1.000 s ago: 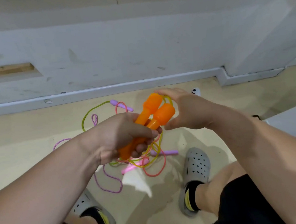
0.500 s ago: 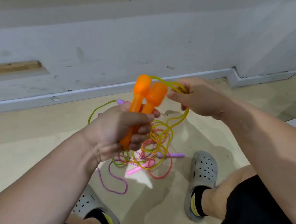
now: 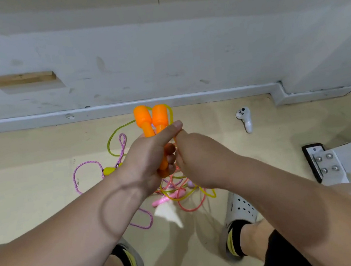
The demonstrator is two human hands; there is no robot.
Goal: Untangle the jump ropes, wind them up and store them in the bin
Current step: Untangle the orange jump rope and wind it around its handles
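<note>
The left hand (image 3: 151,158) is clenched around two orange handles (image 3: 152,118), held side by side and upright with their thick ends up, in the air above the floor (image 3: 33,196). The right hand (image 3: 198,161) sits just beside it, fingers curled, and seems to pinch the yellow cord (image 3: 108,141) that belongs to those handles, close to the left thumb. Part of that cord loops past the handle tops; the rest trails down into the pile.

Judging by this, one rope has its handles paired and its winding looks barely begun. Most of the job is left. Under the hands a tangle (image 3: 177,190) lies on the floor: a purple rope (image 3: 75,179) sprawls to the left beside a yellow handle (image 3: 109,170), and a pink handle (image 3: 163,200) lies among coral-coloured loops (image 3: 189,209). The yellow cord looks mixed in with them, so it probably needs freeing first. No bin is in view, and nothing appears stored. A white controller (image 3: 245,119) lies well apart near the wall.
</note>
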